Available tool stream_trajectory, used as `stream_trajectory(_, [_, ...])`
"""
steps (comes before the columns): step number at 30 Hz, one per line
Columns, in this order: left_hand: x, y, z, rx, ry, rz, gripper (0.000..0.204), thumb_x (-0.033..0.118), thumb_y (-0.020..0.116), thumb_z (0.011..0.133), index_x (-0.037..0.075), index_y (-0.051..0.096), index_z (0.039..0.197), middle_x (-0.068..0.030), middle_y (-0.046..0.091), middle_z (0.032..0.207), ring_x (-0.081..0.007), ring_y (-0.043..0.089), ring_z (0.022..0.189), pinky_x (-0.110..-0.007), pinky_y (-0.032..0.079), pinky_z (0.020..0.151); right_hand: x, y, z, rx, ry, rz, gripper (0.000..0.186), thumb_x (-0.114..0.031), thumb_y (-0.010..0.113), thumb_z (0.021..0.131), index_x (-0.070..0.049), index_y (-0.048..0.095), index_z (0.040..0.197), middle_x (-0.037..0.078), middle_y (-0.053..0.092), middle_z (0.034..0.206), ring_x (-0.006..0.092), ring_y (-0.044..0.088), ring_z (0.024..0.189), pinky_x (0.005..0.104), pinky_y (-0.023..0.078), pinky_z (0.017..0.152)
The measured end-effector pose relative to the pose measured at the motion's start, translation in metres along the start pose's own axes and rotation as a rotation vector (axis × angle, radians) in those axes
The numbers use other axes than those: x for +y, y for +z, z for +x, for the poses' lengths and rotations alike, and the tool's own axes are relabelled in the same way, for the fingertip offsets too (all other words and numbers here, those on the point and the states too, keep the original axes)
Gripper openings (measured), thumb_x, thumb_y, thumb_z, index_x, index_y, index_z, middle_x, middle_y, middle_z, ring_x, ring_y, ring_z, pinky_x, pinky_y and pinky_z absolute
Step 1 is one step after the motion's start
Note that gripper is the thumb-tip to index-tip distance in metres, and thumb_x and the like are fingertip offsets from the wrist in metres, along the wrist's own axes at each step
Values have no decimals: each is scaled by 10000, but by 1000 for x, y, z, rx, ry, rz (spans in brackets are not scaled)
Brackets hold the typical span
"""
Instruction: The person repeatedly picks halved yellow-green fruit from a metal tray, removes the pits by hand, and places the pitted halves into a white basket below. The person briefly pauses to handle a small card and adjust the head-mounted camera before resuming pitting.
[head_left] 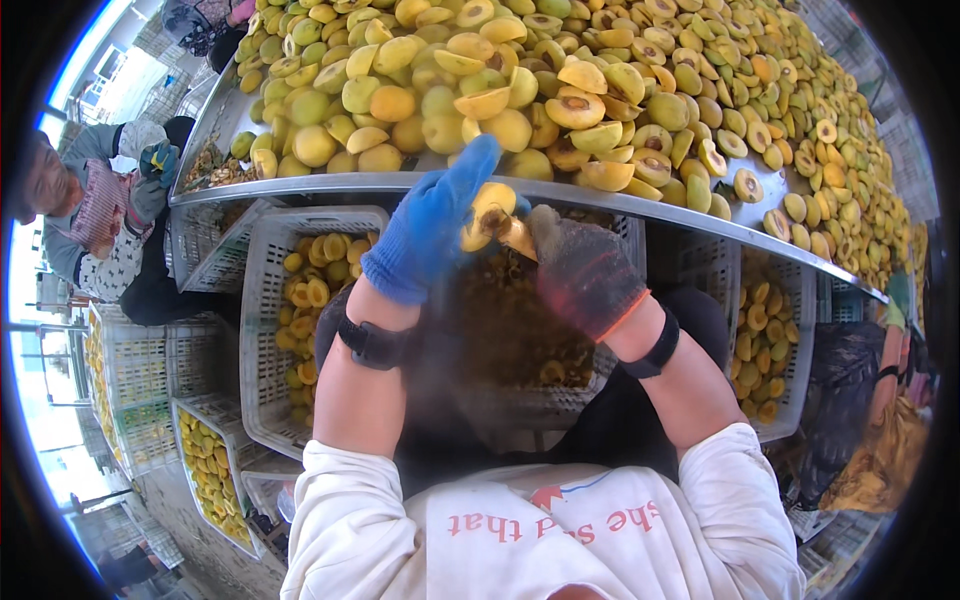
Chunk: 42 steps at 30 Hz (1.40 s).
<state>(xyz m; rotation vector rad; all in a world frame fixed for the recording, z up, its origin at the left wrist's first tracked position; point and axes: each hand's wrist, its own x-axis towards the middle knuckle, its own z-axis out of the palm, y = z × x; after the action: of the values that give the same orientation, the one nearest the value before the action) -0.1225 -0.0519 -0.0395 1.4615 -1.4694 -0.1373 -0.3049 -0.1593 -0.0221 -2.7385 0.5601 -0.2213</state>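
My left hand (430, 235), in a blue knit glove, is closed around a yellow peach half (490, 207) in front of the table edge. In a dark, worn glove, my right hand (590, 262) grips a short tan tool (517, 238) whose end meets the fruit's brown centre. My fingers hide most of that tool, so its exact kind is unclear. Just beyond my hands, a metal table (420, 182) bears a big heap of halved peaches (590, 105), some with stones showing. Below my hands, a crate holds brown pits and scraps (520, 320).
A white crate (262, 330) of peach halves stands at my left, another crate (792, 360) at my right. Farther left are stacked crates (140, 375) and a filled crate (240, 535). One co-worker (100, 200) sits at the left; another person's arm (885, 360) shows at the right.
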Motion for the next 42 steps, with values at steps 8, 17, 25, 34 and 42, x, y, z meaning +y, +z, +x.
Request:
stream_trajectory(8, [49, 21, 23, 178, -308, -675, 387, 215, 501, 1082, -27, 568, 1377, -85, 677, 1265, -178, 660, 1095, -306, 488, 1026, 15, 8, 0, 110, -119, 377, 366, -54, 603, 893, -27, 599, 1259, 162, 682, 1028, 306, 667, 886, 420, 540, 757])
stream_trajectory(17, [48, 19, 22, 290, -240, -570, 523, 428, 475, 1074, -42, 697, 1124, -105, 721, 1020, -189, 675, 913, -311, 532, 876, -1, -9, 3, -605, 280, 1742, 256, -222, 762, 898, -68, 632, 1056, 12, 566, 683, 96, 498, 481, 253, 354, 400])
stream_trajectory(25, [41, 19, 16, 74, -666, -1273, 647, 551, 481, 1027, -60, 693, 1003, -178, 708, 902, -279, 687, 782, -370, 562, 690, 4, 6, -6, -700, 226, 1682, 268, -253, 777, 883, -33, 655, 973, 9, 548, 640, 103, 487, 448, 250, 355, 388])
stream_trajectory(34, [60, -49, -12, 504, -726, -1236, 618, 544, 461, 1035, -23, 686, 1139, -172, 729, 986, -308, 720, 842, -416, 619, 762, 28, 1, -24, -712, 54, 1695, 322, -264, 827, 835, -45, 654, 996, 25, 616, 697, 99, 550, 512, 225, 407, 415])
stream_trajectory(42, [76, -108, -58, 453, -537, -180, 401, 197, 659, 1005, 3, 602, 1351, -70, 674, 1206, -101, 632, 1044, -251, 523, 900, 30, -15, -45, -470, -303, 775, 341, -266, 829, 826, -78, 651, 1048, 60, 693, 870, 163, 655, 734, 324, 510, 656])
